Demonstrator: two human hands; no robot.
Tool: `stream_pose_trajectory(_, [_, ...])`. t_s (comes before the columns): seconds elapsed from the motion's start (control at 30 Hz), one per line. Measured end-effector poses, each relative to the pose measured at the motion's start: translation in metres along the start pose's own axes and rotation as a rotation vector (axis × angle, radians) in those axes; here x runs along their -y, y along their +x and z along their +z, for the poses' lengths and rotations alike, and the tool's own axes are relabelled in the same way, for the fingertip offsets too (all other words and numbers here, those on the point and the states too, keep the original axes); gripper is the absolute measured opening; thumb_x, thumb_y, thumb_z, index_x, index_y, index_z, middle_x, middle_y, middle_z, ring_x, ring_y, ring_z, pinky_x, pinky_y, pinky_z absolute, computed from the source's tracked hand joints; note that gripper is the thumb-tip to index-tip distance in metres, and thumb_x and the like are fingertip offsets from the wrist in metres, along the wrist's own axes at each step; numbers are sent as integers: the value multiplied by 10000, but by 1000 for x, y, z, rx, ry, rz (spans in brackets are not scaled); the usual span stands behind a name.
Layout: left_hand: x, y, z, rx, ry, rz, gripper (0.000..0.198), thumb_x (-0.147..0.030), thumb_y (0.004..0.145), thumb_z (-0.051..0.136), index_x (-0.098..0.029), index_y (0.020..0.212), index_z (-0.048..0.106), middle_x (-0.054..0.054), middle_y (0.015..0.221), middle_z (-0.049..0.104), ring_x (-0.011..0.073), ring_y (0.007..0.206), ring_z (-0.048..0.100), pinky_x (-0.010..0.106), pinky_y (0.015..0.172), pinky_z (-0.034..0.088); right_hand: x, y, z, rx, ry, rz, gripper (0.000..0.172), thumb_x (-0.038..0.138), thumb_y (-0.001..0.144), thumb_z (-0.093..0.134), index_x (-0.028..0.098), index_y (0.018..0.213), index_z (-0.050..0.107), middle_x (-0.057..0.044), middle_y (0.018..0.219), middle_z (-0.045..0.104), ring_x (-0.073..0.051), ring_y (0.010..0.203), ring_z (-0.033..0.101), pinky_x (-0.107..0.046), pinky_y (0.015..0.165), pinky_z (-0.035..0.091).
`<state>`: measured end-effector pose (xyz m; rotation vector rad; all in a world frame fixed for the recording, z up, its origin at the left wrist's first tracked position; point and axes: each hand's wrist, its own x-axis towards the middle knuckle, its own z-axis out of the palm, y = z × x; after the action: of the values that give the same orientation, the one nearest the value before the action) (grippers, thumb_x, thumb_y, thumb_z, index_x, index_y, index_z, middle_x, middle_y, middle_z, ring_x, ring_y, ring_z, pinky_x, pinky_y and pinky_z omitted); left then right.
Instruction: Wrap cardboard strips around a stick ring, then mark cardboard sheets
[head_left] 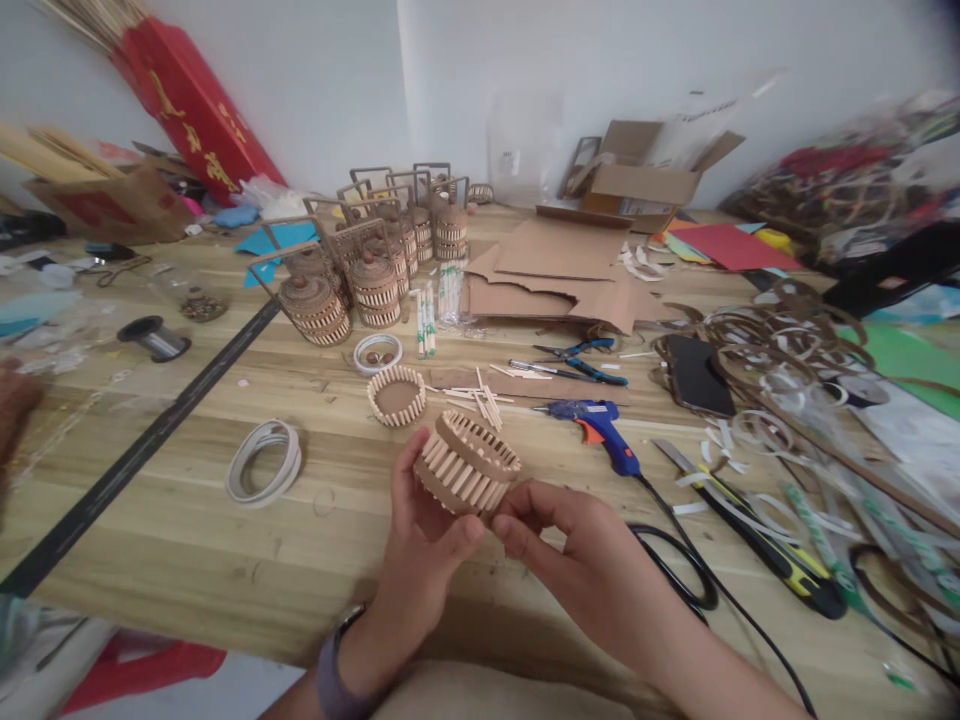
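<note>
A small round basket (466,462) with a cardboard base and walls of upright wooden sticks is held tilted above the wooden table (187,520). My left hand (424,530) cups it from below and behind, fingers wrapped round its side. My right hand (570,545) pinches its lower right rim between thumb and fingers. A second, similar stick-walled ring (396,395) lies flat on the table just beyond, beside several loose sticks (484,398).
A blue glue gun (600,430) with its black cable lies right of the hands. Farther off are pliers (581,360), a phone (697,375), a yellow-black cutter (780,555), white tape rings (264,462), finished handled baskets (360,270), cardboard sheets (562,265) and a black strip (142,450). Another person's hand (11,410) shows at the left edge.
</note>
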<state>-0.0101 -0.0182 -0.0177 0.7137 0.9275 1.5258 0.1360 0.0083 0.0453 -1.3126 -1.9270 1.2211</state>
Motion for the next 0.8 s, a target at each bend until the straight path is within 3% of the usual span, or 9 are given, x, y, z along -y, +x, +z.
stream_pose_trajectory(0.2, [4,-1,-3,-24,47,-3,992,-441,584,937,-427,1410,386,49,1405,529,268,1215,579,336,917,528,3,-3,0,-13,7,-21,206,271,864,531,224,685,622,13,631,664,-141,576,577,-244,541,436])
stream_pose_trajectory(0.37, [6,-2,-4,-53,102,34,930,-381,628,915,-400,1409,410,53,1388,544,262,1207,586,339,948,516,2,-5,0,-48,-7,-24,197,261,861,539,229,708,659,15,655,691,-145,605,614,-243,560,459])
stream_pose_trajectory(0.67, [-2,-5,-6,-147,298,178,933,-305,643,901,-339,1424,392,89,1439,515,286,1278,549,317,981,499,-21,-24,8,-86,96,45,163,321,885,627,251,954,757,-22,912,784,-190,833,730,-304,775,573])
stream_pose_trajectory(0.8, [-5,-6,-8,-166,331,200,941,-306,660,894,-356,1446,378,71,1435,531,273,1258,570,297,969,508,-23,-26,13,-203,169,-81,164,240,860,641,258,949,777,-33,906,775,-184,829,729,-292,762,593])
